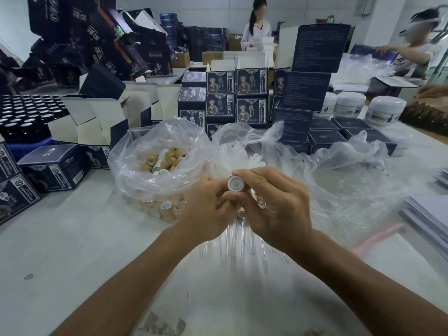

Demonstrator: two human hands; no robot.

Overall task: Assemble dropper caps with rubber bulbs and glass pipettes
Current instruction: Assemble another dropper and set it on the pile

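While pinching one cap (235, 183), both hands: left hand (208, 209), right hand (278, 204).

Two hands (211, 204), three plastic bags (155, 151), three white jars (385, 111), one held dropper cap (235, 183), and two other people (257, 27).

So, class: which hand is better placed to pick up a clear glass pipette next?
Probably left: the right hand grips the white-lined round cap, while the left hand only steadies it, above the clear glass pipettes.
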